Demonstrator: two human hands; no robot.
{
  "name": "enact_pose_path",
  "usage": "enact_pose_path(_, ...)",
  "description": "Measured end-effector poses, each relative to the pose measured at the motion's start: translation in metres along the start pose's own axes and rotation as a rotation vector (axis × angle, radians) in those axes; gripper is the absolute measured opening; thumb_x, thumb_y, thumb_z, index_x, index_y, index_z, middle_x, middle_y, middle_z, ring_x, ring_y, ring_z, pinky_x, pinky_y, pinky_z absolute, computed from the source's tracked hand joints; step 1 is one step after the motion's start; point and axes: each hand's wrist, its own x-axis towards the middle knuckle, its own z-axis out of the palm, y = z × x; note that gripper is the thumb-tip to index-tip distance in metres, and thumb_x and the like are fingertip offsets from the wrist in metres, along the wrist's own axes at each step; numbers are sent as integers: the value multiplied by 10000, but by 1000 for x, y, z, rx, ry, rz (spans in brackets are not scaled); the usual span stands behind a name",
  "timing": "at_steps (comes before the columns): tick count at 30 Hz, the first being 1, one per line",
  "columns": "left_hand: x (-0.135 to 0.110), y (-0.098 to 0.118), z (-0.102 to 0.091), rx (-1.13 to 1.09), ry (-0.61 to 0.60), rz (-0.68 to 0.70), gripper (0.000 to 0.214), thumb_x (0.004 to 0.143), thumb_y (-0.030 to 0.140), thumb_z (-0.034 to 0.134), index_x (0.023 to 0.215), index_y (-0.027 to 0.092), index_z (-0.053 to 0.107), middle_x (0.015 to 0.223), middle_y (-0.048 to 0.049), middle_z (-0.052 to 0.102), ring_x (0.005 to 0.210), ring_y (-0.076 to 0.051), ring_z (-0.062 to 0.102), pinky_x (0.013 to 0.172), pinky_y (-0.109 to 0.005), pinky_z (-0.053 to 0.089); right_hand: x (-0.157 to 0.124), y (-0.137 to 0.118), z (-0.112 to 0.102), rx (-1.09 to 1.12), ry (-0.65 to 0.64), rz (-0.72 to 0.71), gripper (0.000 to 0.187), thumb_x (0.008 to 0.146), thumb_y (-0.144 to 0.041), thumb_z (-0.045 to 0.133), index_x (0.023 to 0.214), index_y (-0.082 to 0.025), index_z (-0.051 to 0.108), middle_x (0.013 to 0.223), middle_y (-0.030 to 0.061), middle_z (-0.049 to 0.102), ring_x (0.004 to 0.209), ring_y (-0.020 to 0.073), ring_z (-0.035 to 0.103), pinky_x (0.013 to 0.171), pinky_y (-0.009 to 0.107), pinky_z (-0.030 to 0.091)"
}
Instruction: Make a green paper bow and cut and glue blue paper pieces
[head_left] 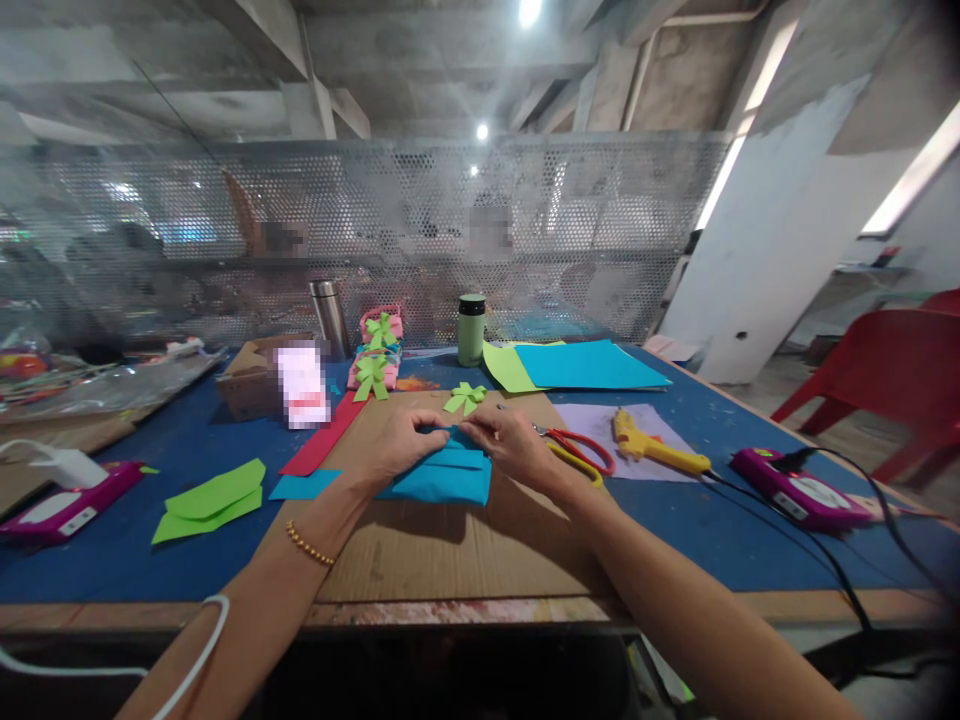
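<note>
A folded piece of blue paper [442,478] lies on a brown cardboard sheet [457,545] at the table's middle. My left hand [405,445] pinches its upper left edge, fingers closed on the paper. My right hand [506,443] pinches the upper right edge the same way. A green paper bow [465,398] sits just beyond my hands. Red-handled scissors [577,450] lie right beside my right hand.
A yellow glue gun [652,445] rests on lilac paper to the right, by a magenta device [795,490] with a black cable. Green paper pieces [214,500] and another magenta device [67,500] lie left. Blue and green sheets [577,365], a green bottle [471,330], a steel flask [328,318] and bowed packets [375,360] stand behind. Red chair [885,380] at right.
</note>
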Motion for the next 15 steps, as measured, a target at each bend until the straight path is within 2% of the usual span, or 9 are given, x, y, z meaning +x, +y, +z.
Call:
enact_pose_path(5, -1, 5, -2, 9, -1, -3, 182, 750, 260, 644, 831, 241, 805, 856, 4, 769, 872, -231, 653, 832, -283, 478, 2, 0, -3, 10, -15, 20, 274, 976, -292, 570, 755, -160, 664, 640, -11, 603, 603, 111, 504, 577, 226, 328)
enact_pose_path(10, 3, -10, 1, 24, -30, 31, 195, 797, 353, 657, 843, 224, 795, 877, -4, 772, 878, -220, 666, 797, -268, 488, 1, 0, -2, 34, -20, 3, 265, 976, -306, 570, 788, -160, 689, 652, -7, 623, 598, 109, 494, 570, 223, 324)
enact_pose_path(13, 4, -14, 2, 82, -40, 45, 213, 813, 347, 626, 840, 209, 786, 866, 2, 771, 867, -207, 670, 785, -265, 494, 1, 1, 0, 36, -20, -4, 260, 971, -310, 574, 794, -161, 694, 652, -4, 627, 595, 110, 493, 568, 223, 323)
enact_pose_path(15, 3, -13, 0, 87, -45, 62, 239, 828, 339, 609, 904, 208, 794, 927, -1, 785, 901, -206, 680, 827, -271, 502, 1, 2, -1, 40, -18, -6, 266, 968, -313, 571, 786, -160, 690, 655, 1, 627, 600, 113, 499, 576, 225, 332)
